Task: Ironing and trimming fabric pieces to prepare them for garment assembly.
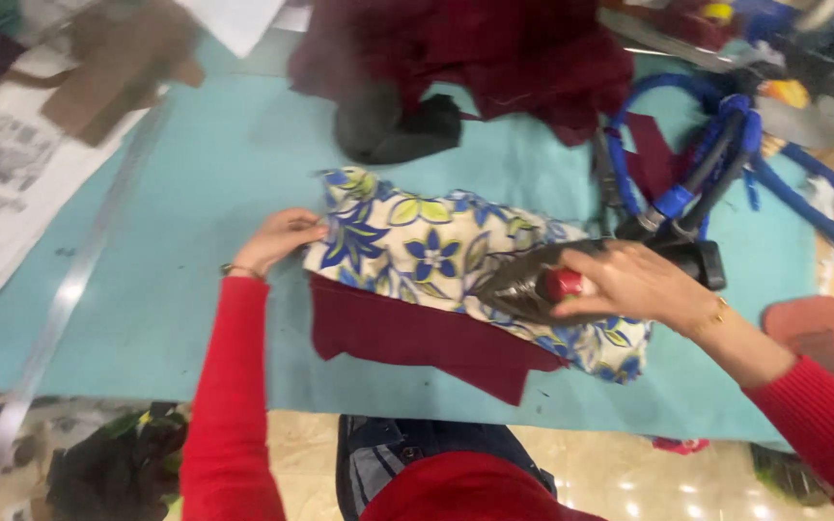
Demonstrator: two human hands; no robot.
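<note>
Right hand [634,285] grips iron [533,285] by handle, sole resting on floral fabric [427,256]. Left hand [277,239] pinches floral fabric's left edge, fingers closed on cloth. Floral fabric lies mid-table on teal cover [195,193], overlapping maroon piece [417,338] along its near side. Blue cord [716,145] coils right of floral fabric; dark garments [475,58] heaped beyond it. Risk, judged: iron resting in one place scorches print; cord snags and drags cloth; left fingers near hot sole if iron slides left.
</note>
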